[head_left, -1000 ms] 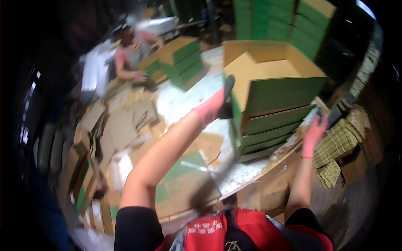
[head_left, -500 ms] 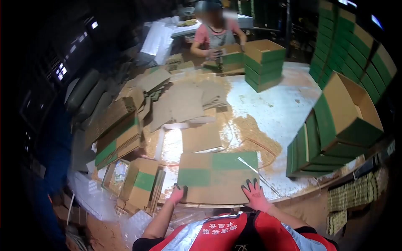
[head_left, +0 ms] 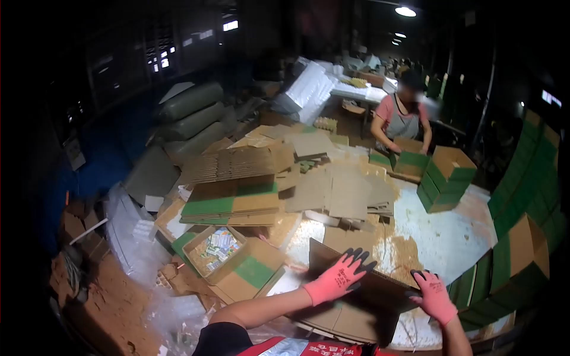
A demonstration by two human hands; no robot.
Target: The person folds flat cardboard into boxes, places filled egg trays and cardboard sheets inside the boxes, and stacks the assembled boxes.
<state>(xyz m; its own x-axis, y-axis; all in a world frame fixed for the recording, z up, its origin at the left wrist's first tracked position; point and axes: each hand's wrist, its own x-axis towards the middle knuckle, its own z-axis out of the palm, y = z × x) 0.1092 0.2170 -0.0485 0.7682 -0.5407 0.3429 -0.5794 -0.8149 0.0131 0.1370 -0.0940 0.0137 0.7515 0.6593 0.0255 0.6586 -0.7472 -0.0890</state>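
A brown cardboard piece (head_left: 380, 288) stands tilted up in front of me, with a flatter part (head_left: 350, 320) below it. My left hand (head_left: 338, 277), in a pink glove with dark fingertips, is at its upper edge; the fingers reach over the edge and the thumb is on the near side. Further right, my right hand (head_left: 434, 295), gloved alike, has its fingers curled at the piece's right end. Green-and-brown boxes (head_left: 502, 270) are stacked beside the right hand.
An open carton (head_left: 215, 252) with small printed packets and stacked flat cardboard (head_left: 231, 202) lie at left. Loose sheets (head_left: 335, 190) cover the middle. Across the white table (head_left: 436, 231), a person (head_left: 402, 118) handles a box near another stack (head_left: 446, 178). Plastic wrap (head_left: 127, 237) hangs at far left.
The view has turned left. At first my hands were at the box stack; then they lay on a flat cardboard piece, which is now raised and tilted between them.
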